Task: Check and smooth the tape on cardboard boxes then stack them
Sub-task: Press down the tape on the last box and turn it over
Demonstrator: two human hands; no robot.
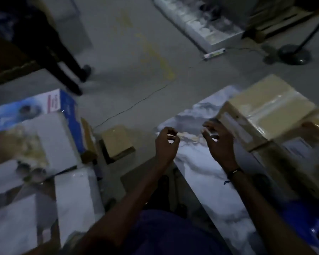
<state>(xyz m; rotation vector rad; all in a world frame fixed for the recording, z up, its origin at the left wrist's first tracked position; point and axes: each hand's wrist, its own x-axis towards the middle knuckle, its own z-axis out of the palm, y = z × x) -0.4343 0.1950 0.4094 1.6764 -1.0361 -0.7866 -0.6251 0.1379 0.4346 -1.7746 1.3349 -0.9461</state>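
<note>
Hovering empty, fingers loosely curled, left hand [166, 144] and right hand [218, 140] near the taped cardboard box [269, 111].

Tan cardboard box [269, 107], white-grey marbled table [201, 162], blue-white carton [35, 109]

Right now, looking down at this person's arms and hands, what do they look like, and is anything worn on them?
Both forearms are bare, with no sleeves reaching them and no gloves. The right hand has a dark band around its wrist, with a small blue tag or thread hanging from it. The left hand and its wrist show nothing worn. The picture is dim and blurred, so rings or finer marks cannot be made out.
</note>
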